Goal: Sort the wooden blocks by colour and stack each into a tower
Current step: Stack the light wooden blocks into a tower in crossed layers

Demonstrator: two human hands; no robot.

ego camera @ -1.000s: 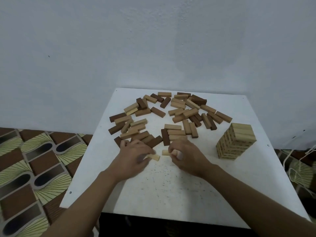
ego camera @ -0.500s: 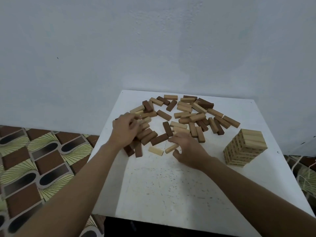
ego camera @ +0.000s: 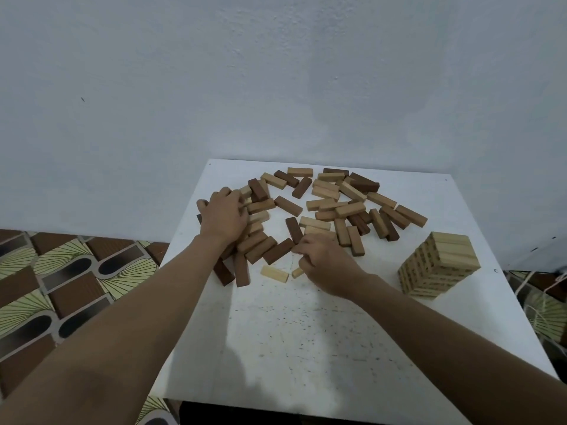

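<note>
1. White table against pale wall.
2. Loose blocks scattered across far half; pale tower at right.
3. Left hand bent over blocks, grip unclear.
4. Right hand pinching pale block.

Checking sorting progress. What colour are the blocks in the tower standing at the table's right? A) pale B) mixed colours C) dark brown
A: the tower shows only pale blocks; the brown blocks lie loose on the table.
</note>
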